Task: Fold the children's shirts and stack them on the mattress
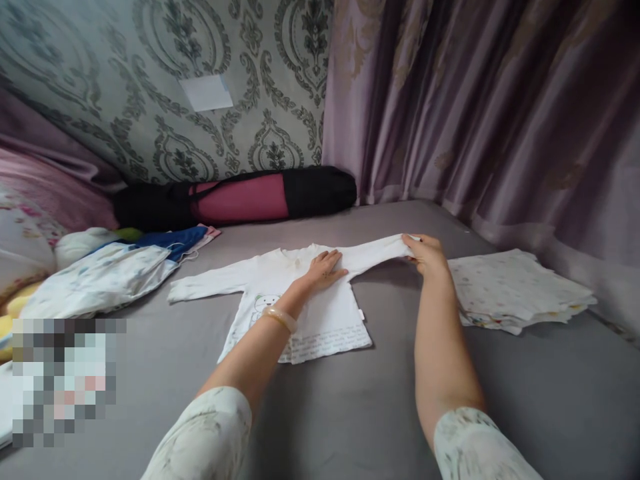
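A small white long-sleeved shirt (320, 313) lies spread on the grey bed sheet, a bear face and lines of print on its front. My left hand (325, 272) rests flat on the upper chest of the shirt, fingers apart. With a pale bangle on it, my left forearm covers part of the bear print. My right hand (425, 253) pinches the cuff of the right-hand sleeve and holds it stretched out, a little above the sheet. The other sleeve lies out to the left.
Folded light cloths (520, 290) are stacked on the right. To the left lie a patterned white garment (105, 277) and blue clothing (185, 241). A long black and red bag (240, 198) lies along the wall. Purple curtains (400, 100) hang at the right.
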{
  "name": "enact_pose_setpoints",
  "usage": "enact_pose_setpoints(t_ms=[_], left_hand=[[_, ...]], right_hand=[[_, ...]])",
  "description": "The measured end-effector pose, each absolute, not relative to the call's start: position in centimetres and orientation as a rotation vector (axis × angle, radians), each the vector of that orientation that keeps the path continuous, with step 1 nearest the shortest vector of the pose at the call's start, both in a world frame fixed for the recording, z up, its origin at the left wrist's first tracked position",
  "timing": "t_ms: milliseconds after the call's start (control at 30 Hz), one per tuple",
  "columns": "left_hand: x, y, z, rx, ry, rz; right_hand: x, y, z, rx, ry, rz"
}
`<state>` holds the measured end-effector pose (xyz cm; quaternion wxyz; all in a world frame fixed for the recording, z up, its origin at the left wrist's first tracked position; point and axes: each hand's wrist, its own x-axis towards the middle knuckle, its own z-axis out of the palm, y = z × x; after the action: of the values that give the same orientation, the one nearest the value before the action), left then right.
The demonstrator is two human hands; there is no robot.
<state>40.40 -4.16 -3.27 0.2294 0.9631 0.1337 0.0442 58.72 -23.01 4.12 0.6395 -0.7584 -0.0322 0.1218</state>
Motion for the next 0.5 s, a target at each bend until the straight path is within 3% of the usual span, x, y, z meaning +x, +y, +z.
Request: enact_pose_setpoints(t_ms=[500], left_hand=[[41.7, -3.0, 0.9, 2.699, 0.377, -0.325]], right_hand=[[54.5, -20.1, 8.1, -1.271, -0.136, 0.605]])
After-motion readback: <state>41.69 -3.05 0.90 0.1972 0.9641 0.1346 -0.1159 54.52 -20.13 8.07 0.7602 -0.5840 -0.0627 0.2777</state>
